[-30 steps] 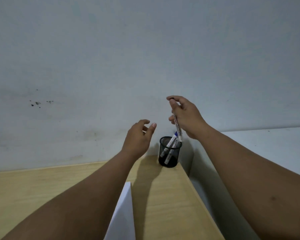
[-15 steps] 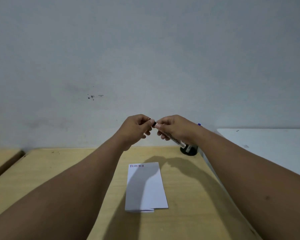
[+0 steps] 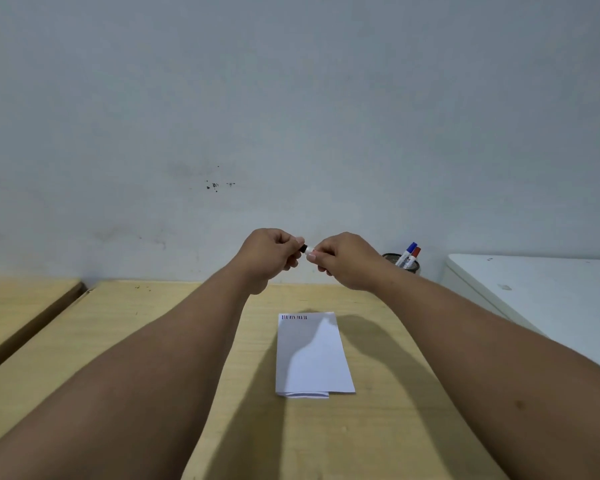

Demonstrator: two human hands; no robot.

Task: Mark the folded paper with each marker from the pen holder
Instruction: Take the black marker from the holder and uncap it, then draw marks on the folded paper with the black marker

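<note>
A folded white paper [image 3: 312,355] lies on the wooden table [image 3: 153,341], with a row of short coloured strokes along its far edge. Above it I hold a black-capped marker [image 3: 305,250] between both hands. My left hand [image 3: 269,256] pinches the black cap end. My right hand [image 3: 347,259] grips the white barrel, most of which is hidden in the fist. A black mesh pen holder [image 3: 407,266] stands at the table's far right corner behind my right wrist, with a blue-capped marker [image 3: 406,254] and a red-capped marker [image 3: 413,256] in it.
A white cabinet top [image 3: 534,292] adjoins the table on the right. A second wooden table [image 3: 18,303] sits at the left across a narrow gap. A grey wall [image 3: 291,116] runs right behind the table.
My right hand lifted a marker out of the holder and brought it to the middle. My left hand closed on its cap end. The view tilted down, and the paper came fully into sight.
</note>
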